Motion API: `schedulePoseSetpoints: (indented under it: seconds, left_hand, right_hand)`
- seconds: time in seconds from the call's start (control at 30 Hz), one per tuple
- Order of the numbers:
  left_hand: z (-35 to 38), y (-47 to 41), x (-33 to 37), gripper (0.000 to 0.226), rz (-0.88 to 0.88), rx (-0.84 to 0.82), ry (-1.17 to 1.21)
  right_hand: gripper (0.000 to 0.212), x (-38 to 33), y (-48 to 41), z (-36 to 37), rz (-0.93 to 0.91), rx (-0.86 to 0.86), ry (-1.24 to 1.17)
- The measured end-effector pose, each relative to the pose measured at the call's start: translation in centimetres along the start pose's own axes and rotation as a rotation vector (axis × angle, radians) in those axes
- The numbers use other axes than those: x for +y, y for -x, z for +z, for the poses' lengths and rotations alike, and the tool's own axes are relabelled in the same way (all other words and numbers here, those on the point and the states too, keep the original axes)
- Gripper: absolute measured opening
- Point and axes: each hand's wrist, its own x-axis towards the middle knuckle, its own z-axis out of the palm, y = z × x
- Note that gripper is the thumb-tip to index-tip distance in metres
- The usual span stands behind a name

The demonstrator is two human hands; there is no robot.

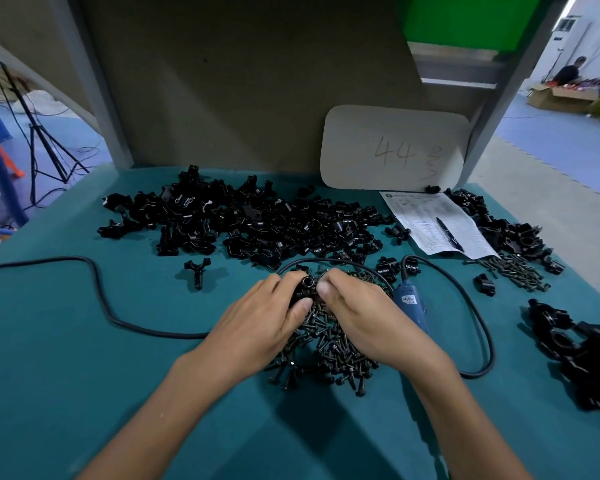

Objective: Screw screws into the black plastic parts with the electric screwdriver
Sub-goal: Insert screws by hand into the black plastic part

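Observation:
My left hand (257, 317) grips a black plastic part (305, 285) above a heap of dark screws (329, 344) in the middle of the green table. My right hand (357, 313) meets it from the right, thumb and fingers pinched at the part's side; whatever it pinches is hidden. The blue electric screwdriver (411, 303) lies on the table just right of my right hand, untouched, its black cable (478, 313) looping around the screws.
A large pile of black plastic parts (257, 220) covers the back of the table (66, 358). More parts lie at the right edge (586, 351) and back right (520, 237), beside a second screw heap (513, 271). A paper sheet with a pen (437, 223) and a cardboard sign (392, 147) stand behind.

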Motion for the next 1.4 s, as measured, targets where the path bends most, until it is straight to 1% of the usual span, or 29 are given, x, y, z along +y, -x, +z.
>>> schedulePoseSetpoints:
  seconds: [0.07, 0.13, 0.23, 0.3, 0.37, 0.47, 0.57, 0.67, 0.77, 0.83, 0.9, 0.93, 1.0, 1.03, 1.1, 1.17, 1.23, 1.27, 1.3, 1.33, 1.37, 1.4]
  left_hand:
    - [0.0, 0.0, 0.2, 0.053, 0.003, -0.004, 0.009]
    - [0.0, -0.1, 0.4, 0.053, 0.005, -0.006, 0.010]
    - [-0.3, -0.2, 0.6, 0.054, 0.008, -0.012, 0.025]
    - [-0.4, -0.3, 0.8, 0.051, 0.018, -0.008, 0.034]
    - [-0.5, -0.3, 1.0, 0.050, 0.039, -0.002, 0.032]
    - [-0.5, -0.5, 1.0, 0.046, 0.062, 0.016, 0.044]
    - [-0.5, -0.4, 1.1, 0.046, 0.068, 0.019, 0.036]
    - [-0.3, -0.4, 1.0, 0.042, 0.072, 0.024, 0.033]
    - [-0.1, -0.5, 1.1, 0.044, 0.071, 0.019, 0.035]
    - [0.1, -0.5, 1.0, 0.046, 0.076, 0.020, 0.055]
    - [0.4, -0.6, 0.7, 0.047, 0.069, 0.040, 0.069]
    - [0.6, -0.6, 0.3, 0.049, 0.055, 0.050, 0.065]
    - [1.3, -0.4, -0.5, 0.056, 0.016, 0.065, 0.049]
    - [1.9, -0.3, -0.9, 0.059, 0.000, 0.075, 0.040]
    - [3.0, 0.0, -1.6, 0.059, -0.020, 0.098, 0.024]
    - [4.2, -0.2, -2.0, 0.059, -0.031, 0.117, 0.010]
    - [5.1, -0.5, -2.3, 0.060, -0.033, 0.134, -0.009]
    - [5.5, -0.7, -2.4, 0.060, -0.029, 0.142, -0.027]
    - [5.9, -0.7, -2.5, 0.060, -0.021, 0.147, -0.044]
    - [6.2, -0.7, -2.7, 0.059, -0.013, 0.153, -0.054]
    - [6.5, -0.6, -2.9, 0.059, -0.007, 0.158, -0.055]
    - [6.7, -0.5, -3.0, 0.059, -0.002, 0.161, -0.052]
  right_hand:
    - [0.033, -0.1, 0.0, 0.1, -0.002, 0.019, 0.016]
    - [0.035, 0.0, 0.1, 0.2, 0.005, 0.041, 0.041]
    - [0.029, 0.4, 0.2, 0.1, 0.033, 0.062, 0.025]
    - [0.023, 0.5, 0.2, 0.0, 0.047, 0.035, -0.098]
    - [0.028, 0.2, 0.2, 0.0, 0.041, 0.027, -0.160]
    - [0.037, -0.1, 0.3, -0.3, 0.031, 0.048, -0.148]
    - [0.030, 0.1, 0.4, -0.8, 0.049, -0.030, -0.236]
    - [0.038, 0.3, 0.3, -1.1, 0.023, -0.053, -0.121]
    - [0.033, 0.3, 0.3, -1.3, 0.043, -0.071, -0.175]
    - [0.043, 0.3, 0.3, -1.3, 0.044, -0.048, -0.054]
    - [0.057, 0.6, 0.6, -1.8, 0.118, -0.002, 0.108]
    - [0.060, 1.3, 0.9, -2.3, 0.176, 0.045, 0.182]
    - [0.057, 3.6, 2.4, -3.2, 0.352, 0.143, 0.401]
    - [0.057, 4.8, 3.4, -3.5, 0.473, 0.144, 0.512]
    - [0.063, 6.9, 5.4, -3.1, 0.658, 0.047, 0.620]
    - [0.076, 8.4, 6.6, -2.4, 0.739, 0.001, 0.546]
    - [0.083, 9.6, 6.9, -2.5, 0.764, 0.046, 0.430]
    - [0.079, 9.9, 7.0, -2.8, 0.771, 0.074, 0.340]
    - [0.068, 10.1, 7.1, -2.9, 0.770, 0.118, 0.194]
    - [0.053, 10.3, 7.1, -2.9, 0.747, 0.193, -0.006]
    - [0.042, 10.2, 7.1, -2.9, 0.718, 0.290, -0.234]
    - [0.036, 10.0, 6.9, -3.0, 0.687, 0.412, -0.462]
